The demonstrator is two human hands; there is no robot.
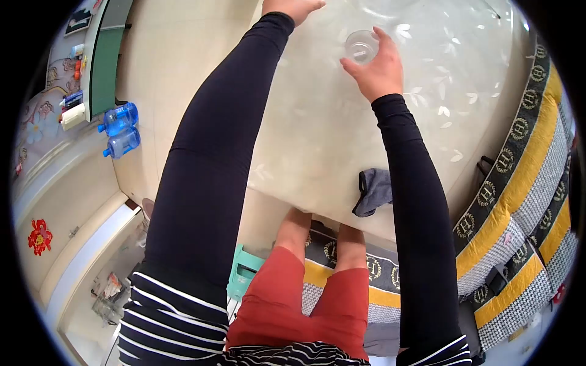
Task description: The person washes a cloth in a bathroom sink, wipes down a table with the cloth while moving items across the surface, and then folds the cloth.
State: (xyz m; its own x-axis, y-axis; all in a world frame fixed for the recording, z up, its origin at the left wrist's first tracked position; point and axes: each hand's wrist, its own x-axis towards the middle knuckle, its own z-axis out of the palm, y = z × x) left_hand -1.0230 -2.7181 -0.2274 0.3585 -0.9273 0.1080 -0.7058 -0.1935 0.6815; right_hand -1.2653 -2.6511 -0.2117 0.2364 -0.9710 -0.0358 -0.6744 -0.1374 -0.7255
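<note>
Gripping a clear cup between thumb and fingers, the right hand is positioned at the upper centre-right of the head view, above the table. The left hand is cut off by the top edge; its finger state cannot be determined. A gray cloth lies near the table's lower edge, beside the right sleeve.

Pale capital letter "H" in leafy wreath repeated along dark bands of yellow, grey and black fabric sofa covers, read clearly.
</note>
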